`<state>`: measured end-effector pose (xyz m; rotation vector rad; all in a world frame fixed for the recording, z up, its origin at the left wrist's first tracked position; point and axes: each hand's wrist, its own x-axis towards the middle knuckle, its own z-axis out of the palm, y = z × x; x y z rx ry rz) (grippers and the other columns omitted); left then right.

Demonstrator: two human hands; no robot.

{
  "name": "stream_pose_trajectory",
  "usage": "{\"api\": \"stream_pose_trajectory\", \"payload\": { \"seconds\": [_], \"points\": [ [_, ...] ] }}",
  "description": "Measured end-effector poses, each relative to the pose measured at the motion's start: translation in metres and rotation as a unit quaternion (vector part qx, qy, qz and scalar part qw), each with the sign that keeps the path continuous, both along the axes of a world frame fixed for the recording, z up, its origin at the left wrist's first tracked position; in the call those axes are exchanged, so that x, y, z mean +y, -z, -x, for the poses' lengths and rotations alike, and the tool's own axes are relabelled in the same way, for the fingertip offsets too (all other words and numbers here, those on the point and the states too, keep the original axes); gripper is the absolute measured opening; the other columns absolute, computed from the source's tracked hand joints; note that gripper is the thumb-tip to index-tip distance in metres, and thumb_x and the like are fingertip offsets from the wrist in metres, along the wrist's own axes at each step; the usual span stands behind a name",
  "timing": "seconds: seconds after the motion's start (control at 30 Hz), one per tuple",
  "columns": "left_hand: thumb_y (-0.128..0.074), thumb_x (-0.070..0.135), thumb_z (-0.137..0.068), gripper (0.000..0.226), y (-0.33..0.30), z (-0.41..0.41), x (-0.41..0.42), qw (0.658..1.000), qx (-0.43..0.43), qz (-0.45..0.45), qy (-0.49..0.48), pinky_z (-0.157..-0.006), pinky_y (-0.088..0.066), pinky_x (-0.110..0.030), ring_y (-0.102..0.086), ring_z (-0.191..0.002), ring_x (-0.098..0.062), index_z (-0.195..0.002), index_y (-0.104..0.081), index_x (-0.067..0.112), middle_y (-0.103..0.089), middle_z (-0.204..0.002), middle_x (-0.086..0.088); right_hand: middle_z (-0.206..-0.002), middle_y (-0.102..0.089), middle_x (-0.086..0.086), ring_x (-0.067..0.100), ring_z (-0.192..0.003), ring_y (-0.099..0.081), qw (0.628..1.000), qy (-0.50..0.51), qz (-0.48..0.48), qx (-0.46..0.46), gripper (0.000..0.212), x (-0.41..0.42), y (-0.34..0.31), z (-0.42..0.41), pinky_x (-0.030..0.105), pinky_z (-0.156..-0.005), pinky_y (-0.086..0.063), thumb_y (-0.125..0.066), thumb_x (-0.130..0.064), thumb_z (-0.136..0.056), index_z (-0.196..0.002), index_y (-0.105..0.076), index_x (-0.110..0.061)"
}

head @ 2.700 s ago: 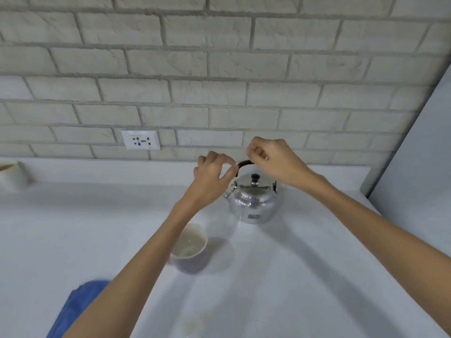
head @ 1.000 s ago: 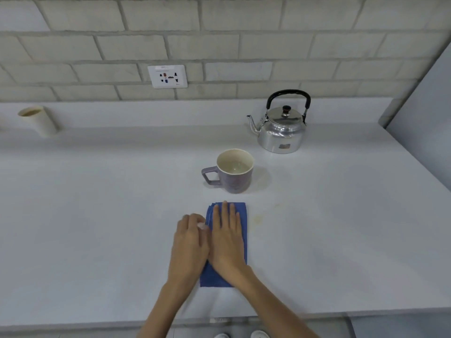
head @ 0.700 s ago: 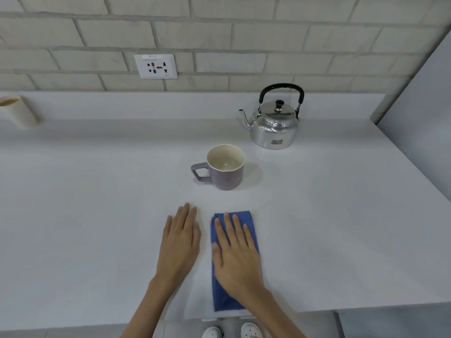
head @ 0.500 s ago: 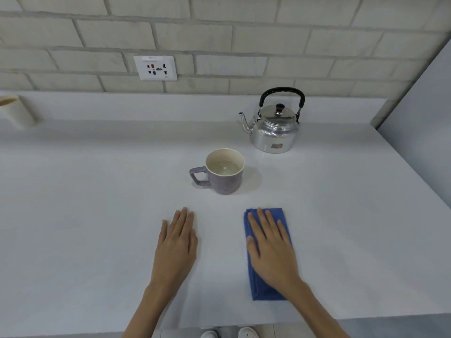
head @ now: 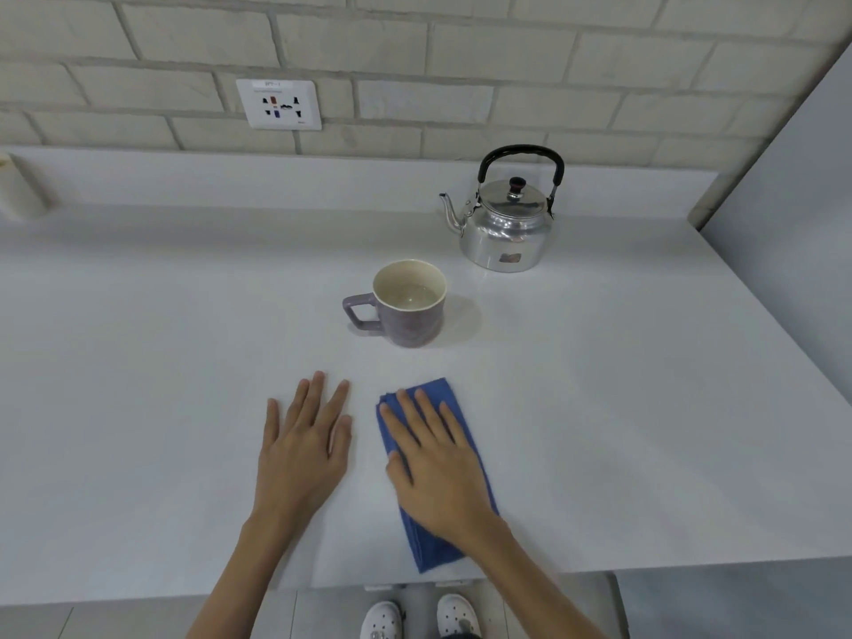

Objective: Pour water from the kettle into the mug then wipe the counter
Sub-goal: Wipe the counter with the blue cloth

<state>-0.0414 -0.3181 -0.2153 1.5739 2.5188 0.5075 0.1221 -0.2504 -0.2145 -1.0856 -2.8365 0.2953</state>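
Blue cloth pinned flat under R hand, fingers spread; L hand flat, splayed on worktop beside it, holding nothing.

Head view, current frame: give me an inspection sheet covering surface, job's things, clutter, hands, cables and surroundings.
Surface: white counter, no puddle or stain that I can make out.
Job's things: steel kettle upright at the back right, lid on, spout pointing left; purple mug in front of it, apart, handle to the left, some water inside; folded blue cloth near the front edge.
Clutter: pale cup at the far left edge, partly cut off.
Hands: left hand flat on the bare counter; right hand flat on the cloth.
Cables: nothing seen.
Surroundings: brick wall with a wall socket; white shoes below the counter edge.
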Motion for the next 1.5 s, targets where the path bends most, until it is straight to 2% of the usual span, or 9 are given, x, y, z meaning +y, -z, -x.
{"api": "stream_pose_trajectory", "payload": {
  "seconds": [0.17, 0.3, 0.4, 0.57, 0.83, 1.03, 1.13, 1.23, 1.5],
  "points": [
    [-0.017, 0.048, -0.09, 0.057, -0.002, -0.003, -0.001, 1.0, -0.007, 0.0, -0.02, -0.121, -0.004, -0.046, -0.005, -0.146, -0.014, -0.146, -0.02, 0.035, -0.015, -0.158, 0.0, -0.157, -0.022, -0.01, 0.015, -0.146, -0.016, 0.999, 0.026, 0.014, 0.027, 0.058, -0.022, 0.002, -0.077, 0.037, -0.114, -0.014, -0.036, -0.035, -0.092, -0.149, -0.025, -0.03],
    [-0.008, 0.053, -0.086, 0.062, -0.001, -0.005, -0.001, 1.0, -0.003, 0.004, -0.025, -0.121, -0.004, -0.047, -0.003, -0.146, -0.013, -0.146, -0.015, 0.037, -0.012, -0.159, 0.002, -0.159, -0.003, -0.013, 0.012, -0.147, 0.0, 0.996, 0.081, 0.004, -0.023, 0.058, 0.023, 0.003, -0.117, 0.034, -0.12, -0.001, -0.022, -0.042, -0.094, -0.15, -0.008, -0.035],
    [-0.005, 0.054, -0.086, 0.061, 0.003, -0.003, 0.0, 0.999, 0.01, 0.018, -0.03, -0.12, -0.002, -0.052, 0.0, -0.146, -0.017, -0.146, -0.008, 0.039, -0.008, -0.159, 0.005, -0.159, 0.003, -0.012, 0.01, -0.147, 0.007, 0.994, 0.11, -0.001, -0.02, 0.058, 0.068, 0.0, -0.105, 0.032, -0.12, 0.006, -0.021, -0.041, -0.097, -0.15, 0.002, -0.035],
    [-0.005, 0.054, -0.088, 0.058, 0.007, 0.0, 0.002, 0.999, 0.028, 0.031, -0.029, -0.118, -0.003, -0.056, -0.001, -0.147, -0.023, -0.145, -0.004, 0.042, -0.008, -0.159, 0.005, -0.161, -0.001, -0.005, 0.013, -0.147, 0.005, 0.994, 0.105, 0.013, -0.018, 0.058, 0.109, -0.003, -0.04, 0.037, -0.12, 0.003, -0.026, -0.036, -0.098, -0.151, -0.003, -0.029],
    [-0.003, 0.054, -0.09, 0.056, 0.014, 0.004, 0.002, 0.998, 0.048, 0.034, -0.024, -0.118, -0.002, -0.056, -0.001, -0.147, -0.024, -0.144, 0.004, 0.044, -0.007, -0.16, 0.004, -0.161, -0.002, -0.003, 0.017, -0.148, 0.005, 1.0, 0.003, 0.002, -0.017, 0.059, 0.022, 0.004, -0.01, 0.04, -0.121, 0.005, -0.018, -0.041, -0.096, -0.152, -0.004, -0.026],
    [-0.006, 0.054, -0.092, 0.055, 0.017, 0.005, 0.002, 0.998, 0.047, 0.032, -0.02, -0.118, -0.001, -0.056, 0.0, -0.147, -0.024, -0.145, 0.001, 0.044, -0.006, -0.16, 0.004, -0.157, -0.023, -0.002, 0.018, -0.146, -0.015, 0.999, -0.026, -0.021, -0.006, 0.055, -0.013, 0.002, -0.077, 0.041, -0.119, -0.006, -0.028, -0.037, -0.096, -0.15, -0.021, -0.026],
    [-0.01, 0.053, -0.094, 0.053, 0.017, 0.003, 0.001, 0.999, 0.042, 0.029, -0.017, -0.118, -0.001, -0.056, -0.001, -0.147, -0.025, -0.145, -0.002, 0.044, -0.007, -0.16, 0.003, -0.158, -0.018, -0.006, 0.011, -0.146, -0.007, 1.0, 0.019, -0.01, -0.001, 0.05, 0.015, 0.001, -0.1, 0.034, -0.119, 0.0, -0.025, -0.036, -0.1, -0.149, -0.015, -0.031],
    [-0.01, 0.051, -0.094, 0.053, 0.016, 0.004, 0.0, 0.998, 0.042, 0.034, -0.018, -0.118, -0.001, -0.056, 0.001, -0.147, -0.025, -0.146, -0.002, 0.043, -0.006, -0.16, 0.003, -0.16, -0.004, -0.008, 0.009, -0.146, 0.005, 0.997, 0.07, 0.003, -0.006, 0.05, 0.046, 0.002, -0.081, 0.033, -0.12, 0.005, -0.018, -0.035, -0.102, -0.149, -0.001, -0.034],
    [-0.018, 0.043, -0.098, 0.049, 0.009, 0.002, 0.0, 1.0, 0.008, 0.015, -0.021, -0.119, 0.003, -0.051, 0.0, -0.147, -0.022, -0.146, -0.011, 0.039, -0.01, -0.16, 0.003, -0.161, -0.007, 0.0, 0.018, -0.148, 0.0, 1.0, 0.024, -0.006, -0.002, 0.053, 0.025, 0.005, 0.033, 0.041, -0.121, 0.0, -0.021, -0.034, -0.101, -0.151, -0.01, -0.024]
  ]
}}
